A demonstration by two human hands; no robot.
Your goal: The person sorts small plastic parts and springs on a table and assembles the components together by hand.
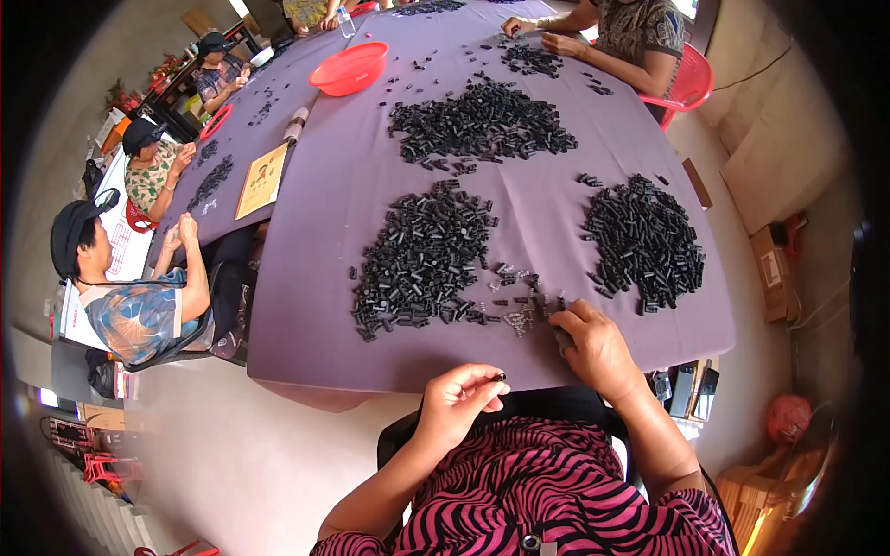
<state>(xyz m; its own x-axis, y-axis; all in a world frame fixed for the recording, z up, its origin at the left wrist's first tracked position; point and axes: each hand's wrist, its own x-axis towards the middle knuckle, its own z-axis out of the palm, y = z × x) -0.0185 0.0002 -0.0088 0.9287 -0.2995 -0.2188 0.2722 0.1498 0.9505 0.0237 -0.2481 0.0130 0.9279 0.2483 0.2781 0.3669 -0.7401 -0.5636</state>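
My left hand (459,403) is raised just in front of the table edge, thumb and fingers pinched on a small black plastic part (499,377). At the table's near edge my right hand (595,350) reaches down with its fingers drawn together; what they hold, if anything, is hidden. Close to its fingertips lie small silvery springs (519,321) and a few loose black pieces. Left of these spreads a heap of short black cylindrical parts (425,259). Another pile of black parts (646,243) lies beyond my right hand.
A larger black heap (482,122) lies farther back on the purple tablecloth (320,269). Behind it stands a red basin (349,69). A yellowish booklet (262,181) rests at the left. Several people sit around, one nearby on the left (139,296), another at the far right (640,42).
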